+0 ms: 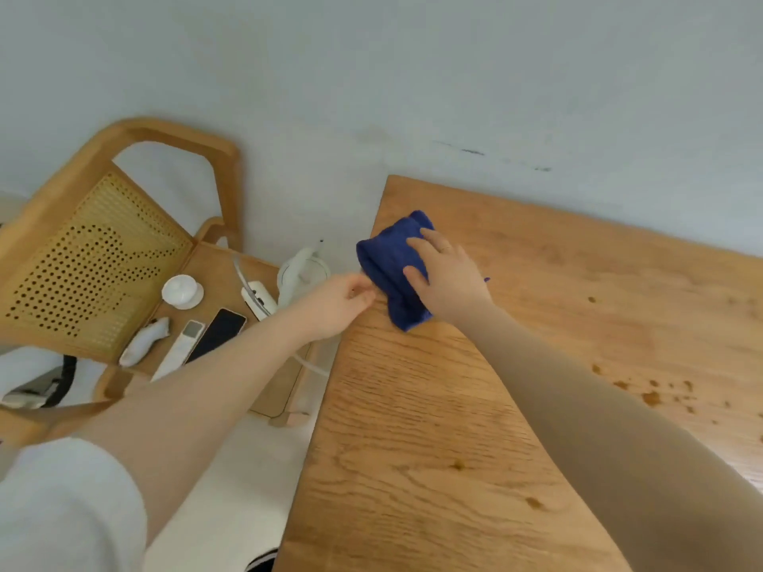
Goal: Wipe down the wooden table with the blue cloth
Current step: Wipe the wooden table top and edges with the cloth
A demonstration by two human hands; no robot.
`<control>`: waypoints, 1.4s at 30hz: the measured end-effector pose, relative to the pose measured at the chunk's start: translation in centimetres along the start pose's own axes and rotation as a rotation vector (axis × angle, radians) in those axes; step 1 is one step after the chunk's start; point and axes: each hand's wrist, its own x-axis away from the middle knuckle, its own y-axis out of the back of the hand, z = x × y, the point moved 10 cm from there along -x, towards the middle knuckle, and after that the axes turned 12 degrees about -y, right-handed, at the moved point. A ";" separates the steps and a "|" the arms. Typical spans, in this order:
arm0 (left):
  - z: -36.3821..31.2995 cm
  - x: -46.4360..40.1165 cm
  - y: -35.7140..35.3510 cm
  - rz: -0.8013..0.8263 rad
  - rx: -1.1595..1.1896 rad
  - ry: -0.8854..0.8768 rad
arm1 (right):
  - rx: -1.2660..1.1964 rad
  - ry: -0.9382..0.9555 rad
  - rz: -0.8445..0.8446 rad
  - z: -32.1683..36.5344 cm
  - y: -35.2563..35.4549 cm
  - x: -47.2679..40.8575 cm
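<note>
A bunched blue cloth (390,266) lies on the far left corner of the wooden table (413,427), partly hanging over its left edge. My right hand (448,278) presses flat on top of the cloth with fingers spread. My left hand (334,305) is at the table's left edge just beside the cloth, cupped with fingers curled; whether it touches the cloth I cannot tell. Brown crumbs and spots (652,396) are scattered on the table's right side.
A wooden chair with a cane back (99,258) stands left of the table. Its seat carries a phone (216,334), a white remote (181,348), a small white lid (182,291), a power strip (258,301) and a cable. A white wall is behind.
</note>
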 end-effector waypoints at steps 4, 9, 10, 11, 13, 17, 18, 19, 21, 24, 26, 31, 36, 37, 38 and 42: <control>0.5 -1.4 -0.5 0.049 -0.317 -0.028 | 0.165 0.250 0.096 2.2 -3.7 -2.5; 1.5 -3.9 0.6 -0.040 -0.316 -0.021 | 0.232 0.276 0.079 1.8 -6.9 -5.6; 1.7 -4.6 0.7 -0.045 -0.299 -0.024 | 0.225 0.274 0.050 1.9 -6.7 -6.7; 1.9 -5.3 0.6 -0.030 -0.311 -0.034 | 0.219 0.265 0.026 1.9 -6.3 -8.1; 1.8 -6.6 0.1 0.041 -0.430 -0.066 | 0.198 0.226 -0.002 1.7 -5.4 -11.3; 1.7 -7.7 -0.3 0.109 -0.596 -0.087 | 0.193 0.170 -0.009 0.8 -4.5 -15.9; 1.6 -7.8 -0.3 0.112 -0.638 -0.095 | 0.196 0.164 -0.003 0.8 -4.5 -16.2; 1.5 -7.7 -0.4 0.121 -0.670 -0.093 | 0.200 0.158 0.008 0.7 -4.6 -16.0; 1.6 -7.4 -0.5 0.138 -0.695 -0.064 | 0.209 0.147 0.028 0.4 -4.9 -14.2; 1.2 -7.3 -0.3 0.132 -0.704 -0.053 | 0.238 0.235 0.020 -0.3 -5.1 -9.4; 0.8 -7.6 -0.2 0.129 -0.727 -0.067 | 0.252 0.291 0.056 -0.9 -5.4 -7.0; 0.3 -8.4 -0.1 0.151 -0.784 -0.085 | 0.240 0.193 0.006 -2.4 -4.3 -11.6; 0.4 -8.6 -0.2 0.217 -0.744 -0.093 | 0.209 0.040 -0.036 -3.5 -3.3 -15.1; 0.1 -8.6 -0.2 0.219 -0.767 -0.092 | 0.214 0.023 -0.033 -3.5 -3.5 -14.5; -0.1 -8.5 -0.2 0.217 -0.779 -0.089 | 0.217 0.010 -0.029 -3.4 -3.6 -13.5; -0.8 -8.4 -0.2 0.230 -0.778 -0.056 | 0.237 0.072 0.011 -3.4 -4.5 -7.8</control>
